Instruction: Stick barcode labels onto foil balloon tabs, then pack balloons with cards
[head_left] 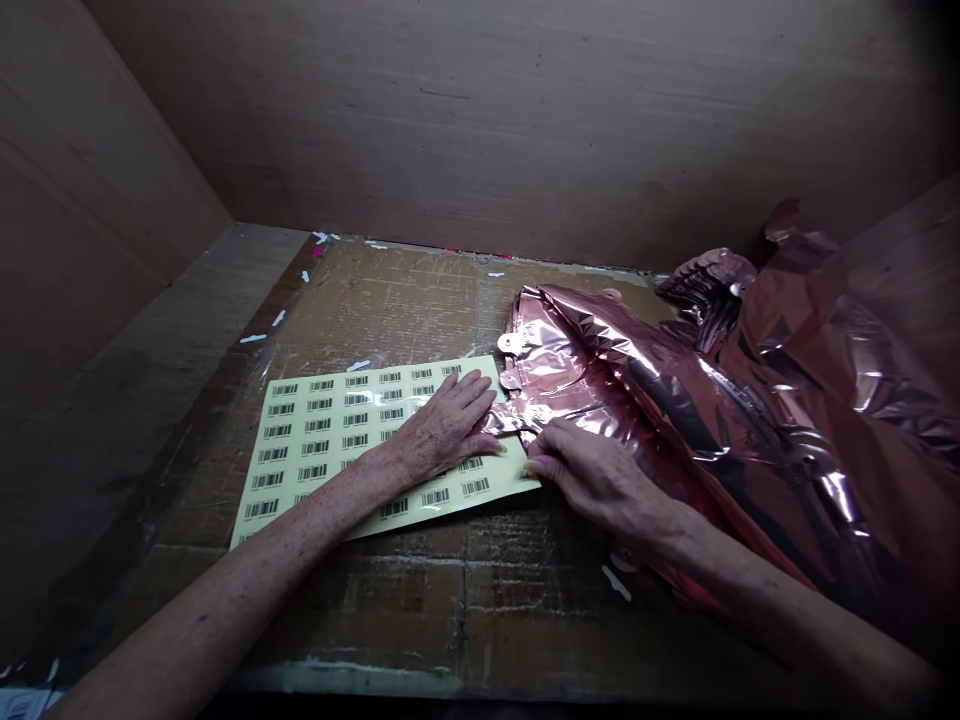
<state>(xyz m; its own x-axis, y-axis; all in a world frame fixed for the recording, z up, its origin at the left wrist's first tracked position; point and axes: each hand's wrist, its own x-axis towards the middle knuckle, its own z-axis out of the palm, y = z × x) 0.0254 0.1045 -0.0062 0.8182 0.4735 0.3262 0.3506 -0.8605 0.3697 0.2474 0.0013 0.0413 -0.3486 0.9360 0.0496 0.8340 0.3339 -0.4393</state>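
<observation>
A yellow sheet of barcode stickers [330,425] lies on the cardboard. My left hand [450,415] rests flat on its right part, fingers stretched out. The narrow tail of a rose-gold foil balloon [555,345] reaches between its thumb and forefinger, its tip partly hidden by the hand. My right hand [581,465] is closed in a pinch at the balloon's lower left edge, near the sheet's right corner. Flat, uninflated balloons of the same foil are stacked beneath and to the right. What lies inside the right hand's grip is partly hidden.
More crumpled foil balloons [847,350] heap up at the right. Worn cardboard [397,300] covers the work surface, with small white scraps [253,338] scattered along its edges. Another white scrap [616,583] lies below my right hand. Board walls [465,120] enclose the back and sides.
</observation>
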